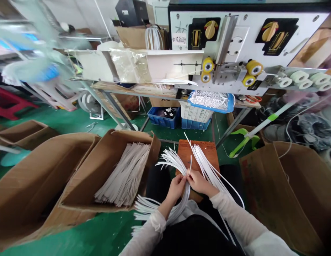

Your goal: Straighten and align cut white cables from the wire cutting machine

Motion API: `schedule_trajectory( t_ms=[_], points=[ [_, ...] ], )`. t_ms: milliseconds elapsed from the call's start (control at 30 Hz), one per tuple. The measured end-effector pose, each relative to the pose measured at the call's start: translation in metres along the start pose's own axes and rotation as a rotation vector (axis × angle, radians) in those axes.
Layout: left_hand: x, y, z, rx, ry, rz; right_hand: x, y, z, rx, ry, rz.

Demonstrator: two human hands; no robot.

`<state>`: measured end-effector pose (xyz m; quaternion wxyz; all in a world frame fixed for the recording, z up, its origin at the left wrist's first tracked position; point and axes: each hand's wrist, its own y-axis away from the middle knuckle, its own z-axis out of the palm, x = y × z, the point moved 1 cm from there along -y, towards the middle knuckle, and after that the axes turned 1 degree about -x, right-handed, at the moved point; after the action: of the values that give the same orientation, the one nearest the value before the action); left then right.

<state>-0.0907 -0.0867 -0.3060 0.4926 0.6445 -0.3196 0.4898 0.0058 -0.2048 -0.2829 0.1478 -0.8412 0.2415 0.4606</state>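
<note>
My left hand [176, 187] is closed round a curved bundle of white cable pieces [170, 161] that fans out up and left and sweeps down toward my lap. My right hand [198, 181] pinches a single white cable piece [191, 164] right beside the bundle. More loose white cables [209, 169] lie over a brown wooden stool [198, 151] in front of me and trail off to the right past my forearm.
To my left sits a cardboard box [101, 167] with stacked white cable bundles, and more open boxes [29, 177] lie farther left. A large cardboard box [293, 188] stands on the right. A cable-cutting machine [247, 46] sits on a bench ahead, blue crates [165, 119] beneath it.
</note>
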Motion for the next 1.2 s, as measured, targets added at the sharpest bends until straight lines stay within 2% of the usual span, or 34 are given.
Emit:
schedule_trajectory(
  t_ms=[167, 333, 467, 533, 600, 667, 800, 933, 1033, 1100, 1200],
  points=[
    [0.001, -0.003, 0.002, 0.061, -0.190, 0.119, 0.006, 0.007, -0.003, 0.029, -0.155, 0.002],
    [0.016, -0.006, 0.000, 0.026, -0.414, 0.104, 0.008, 0.007, -0.005, -0.060, -0.122, -0.047],
    [0.035, -0.004, -0.012, -0.030, -0.596, 0.066, 0.006, 0.004, -0.005, -0.092, -0.139, -0.046],
    [0.041, 0.000, -0.024, -0.071, -0.689, 0.075, 0.003, 0.005, -0.008, -0.048, -0.150, -0.049],
    [0.043, 0.004, -0.036, -0.095, -0.773, 0.091, 0.001, 0.007, -0.013, 0.028, -0.157, -0.010],
    [0.040, 0.007, -0.047, -0.098, -0.839, 0.114, -0.002, 0.011, -0.017, 0.053, -0.234, 0.094],
    [0.036, 0.010, -0.056, -0.080, -0.940, 0.171, -0.004, 0.012, -0.012, -0.059, -0.521, 0.282],
    [0.046, 0.014, -0.055, -0.052, -1.007, 0.250, -0.005, 0.003, -0.005, -0.052, -0.501, 0.305],
    [0.058, 0.013, -0.046, -0.032, -1.007, 0.360, -0.008, -0.003, -0.005, -0.026, -0.453, 0.315],
    [0.062, 0.012, -0.036, -0.032, -0.977, 0.407, -0.013, -0.004, -0.008, -0.053, -0.389, 0.270],
    [0.060, 0.010, -0.022, -0.044, -0.928, 0.392, -0.019, -0.001, -0.013, -0.066, -0.255, 0.189]
  ],
)
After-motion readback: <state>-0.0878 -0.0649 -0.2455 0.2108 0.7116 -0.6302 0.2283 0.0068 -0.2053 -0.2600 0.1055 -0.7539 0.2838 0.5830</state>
